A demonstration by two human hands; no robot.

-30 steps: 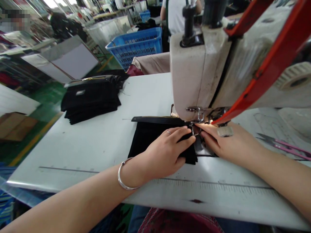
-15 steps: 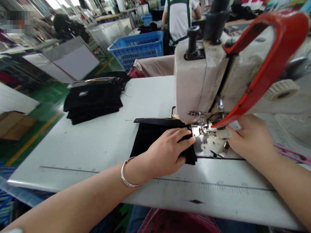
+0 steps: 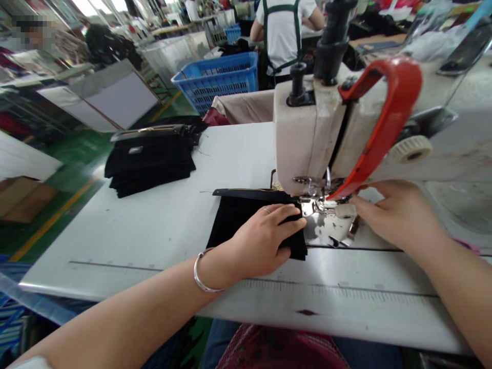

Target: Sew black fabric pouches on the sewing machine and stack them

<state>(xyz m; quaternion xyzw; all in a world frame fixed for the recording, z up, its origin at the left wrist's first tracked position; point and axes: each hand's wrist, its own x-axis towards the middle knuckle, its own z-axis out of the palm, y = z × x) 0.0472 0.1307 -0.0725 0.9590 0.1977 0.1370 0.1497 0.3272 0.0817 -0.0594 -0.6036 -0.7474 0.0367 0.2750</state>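
Note:
A black fabric piece (image 3: 234,220) with a zipper along its far edge lies on the white sewing table (image 3: 154,230), its right end under the presser foot (image 3: 313,201) of a white sewing machine (image 3: 307,138). My left hand (image 3: 265,241), with a ring and a silver bangle, lies flat on the fabric, fingers stretched toward the foot. My right hand (image 3: 400,218) rests to the right of the needle plate, its fingers reaching to a small pale tab (image 3: 345,210) under the machine's red guard (image 3: 380,123). Whether it grips anything is unclear.
A stack of black fabric pieces (image 3: 151,161) sits at the table's far left. Behind the table are a blue plastic crate (image 3: 221,79) and a person in a white shirt with green straps (image 3: 286,31). Green floor lies off the left edge.
My right hand has drawn back from the presser foot to the right side of the needle plate. My left hand has stayed on the fabric. The view has tilted upward.

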